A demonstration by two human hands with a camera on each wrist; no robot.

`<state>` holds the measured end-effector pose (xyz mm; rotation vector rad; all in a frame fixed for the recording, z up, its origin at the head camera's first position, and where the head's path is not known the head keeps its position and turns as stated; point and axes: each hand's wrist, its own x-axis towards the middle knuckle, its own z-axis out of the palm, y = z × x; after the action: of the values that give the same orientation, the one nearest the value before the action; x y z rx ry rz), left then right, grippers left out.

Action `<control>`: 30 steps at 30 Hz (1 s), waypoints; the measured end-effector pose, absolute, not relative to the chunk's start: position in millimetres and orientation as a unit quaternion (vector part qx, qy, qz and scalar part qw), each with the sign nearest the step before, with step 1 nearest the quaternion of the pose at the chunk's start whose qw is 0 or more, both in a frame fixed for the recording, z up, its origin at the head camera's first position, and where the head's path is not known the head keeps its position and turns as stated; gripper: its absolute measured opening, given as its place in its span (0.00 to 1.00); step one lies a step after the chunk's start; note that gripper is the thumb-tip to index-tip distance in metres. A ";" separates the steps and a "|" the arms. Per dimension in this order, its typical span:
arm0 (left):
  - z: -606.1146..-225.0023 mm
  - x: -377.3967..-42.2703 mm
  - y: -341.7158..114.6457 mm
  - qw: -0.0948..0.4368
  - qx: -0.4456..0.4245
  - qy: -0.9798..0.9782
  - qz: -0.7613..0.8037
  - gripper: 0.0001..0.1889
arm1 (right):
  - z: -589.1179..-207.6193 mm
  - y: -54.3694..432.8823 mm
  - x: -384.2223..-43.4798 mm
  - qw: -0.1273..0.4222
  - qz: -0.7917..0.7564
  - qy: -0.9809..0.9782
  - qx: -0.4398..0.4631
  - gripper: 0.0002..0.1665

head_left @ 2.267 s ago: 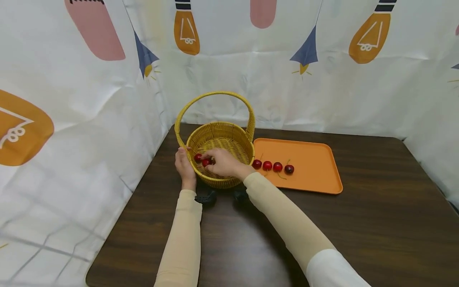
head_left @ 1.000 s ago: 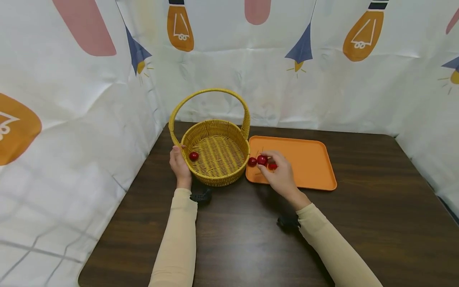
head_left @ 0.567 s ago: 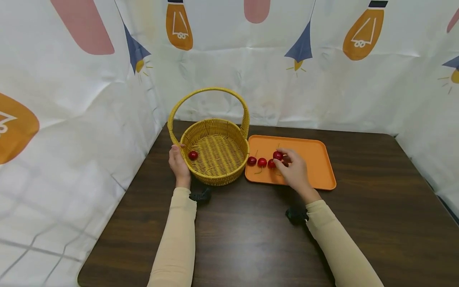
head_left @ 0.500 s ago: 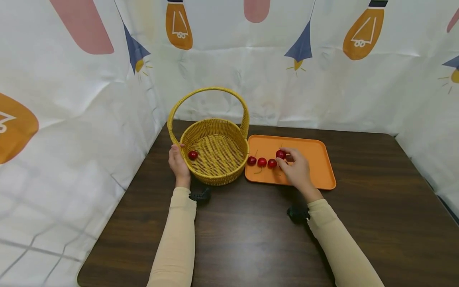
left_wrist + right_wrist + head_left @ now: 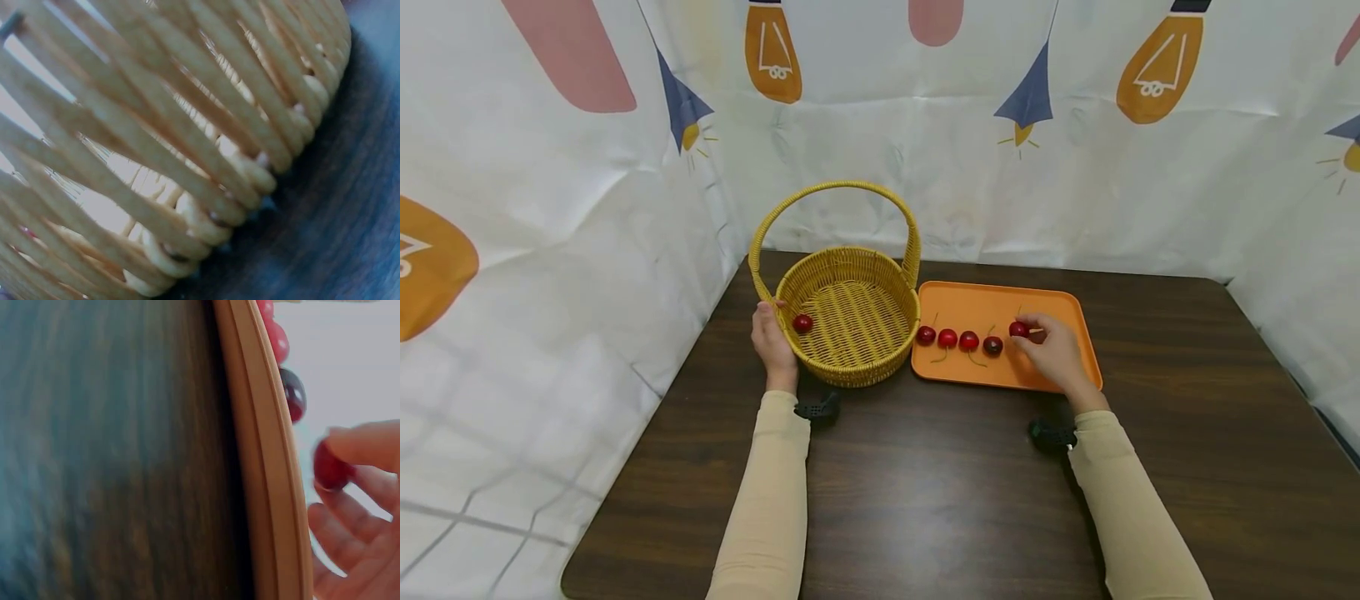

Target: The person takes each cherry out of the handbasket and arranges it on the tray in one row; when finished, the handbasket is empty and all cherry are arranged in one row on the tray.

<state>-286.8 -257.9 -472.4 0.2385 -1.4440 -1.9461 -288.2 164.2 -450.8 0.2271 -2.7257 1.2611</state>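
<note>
My right hand [image 5: 1057, 357] pinches a red cherry [image 5: 1018, 329] between thumb and fingertips, close over the orange tray [image 5: 1060, 304]. The right wrist view shows the same cherry [image 5: 330, 466] in the pinch, beside the tray's rim [image 5: 265, 444]. Several dark red cherries with stems, one of them a nearly black cherry [image 5: 992, 346], lie in a row left of that hand. My left hand [image 5: 773, 343] holds the yellow wicker basket [image 5: 850, 375] at its left side, thumb by the handle's foot; its other fingers are mostly hidden. One cherry [image 5: 802, 323] sits inside the basket.
The basket's tall arched handle [image 5: 842, 184] stands upright. Basket and tray are side by side, nearly touching, toward the back of the dark wooden table [image 5: 910, 500]. A printed white curtain [image 5: 880, 133] hangs right behind the table and along its left.
My right hand has gone from inside the basket to the tray, then rightward along the row with a cherry. The row has gained one cherry. The left hand keeps its hold on the basket.
</note>
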 end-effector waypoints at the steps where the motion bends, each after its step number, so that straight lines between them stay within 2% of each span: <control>1: -473.0 -287.5 -257.6 0.347 0.092 -0.556 -0.750 0.28 | -451.4 166.3 -288.4 0.049 0.411 -0.907 0.075 0.23; 4: -472.8 -288.6 -257.0 0.349 0.096 -0.555 -0.749 0.27 | -452.7 170.6 -288.4 0.012 0.395 -0.916 0.076 0.24; 8: -472.9 -289.8 -257.6 0.341 0.096 -0.556 -0.752 0.27 | -453.0 172.6 -288.3 -0.009 0.387 -0.919 0.077 0.25; 16: -471.8 -289.7 -259.2 0.333 0.088 -0.559 -0.754 0.28 | -452.9 173.3 -288.5 -0.015 0.371 -0.924 0.087 0.23; 30: -472.4 -290.6 -257.7 0.349 0.101 -0.559 -0.746 0.22 | -453.7 172.4 -289.5 -0.029 0.355 -0.931 0.086 0.23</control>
<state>-290.6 -257.7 -472.4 0.2611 -1.4479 -1.9333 -289.5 172.4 -453.7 0.2762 -2.9787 1.1351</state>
